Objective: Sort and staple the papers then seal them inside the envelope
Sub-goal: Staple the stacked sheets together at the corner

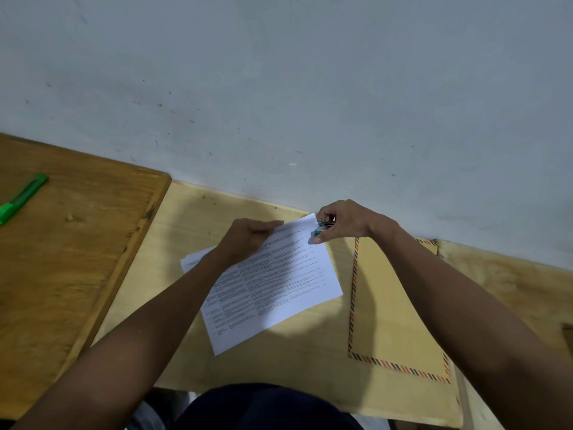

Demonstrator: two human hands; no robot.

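A stack of printed white papers (279, 283) lies tilted on the pale wooden desk (297, 355). My left hand (248, 240) lies on the papers' upper left part with its index finger stretched along the top edge. My right hand (344, 221) grips a small stapler (322, 227), metal with a teal body, clamped over the papers' top right corner. A brown envelope (393, 308) with an orange-and-black striped border lies flat to the right of the papers, partly under my right forearm.
A darker wooden table (68, 243) adjoins on the left, with a green utility knife (21, 197) on it. A grey-white wall (279, 88) runs right behind the desk. Another sheet's edge (193, 260) pokes out beneath my left wrist.
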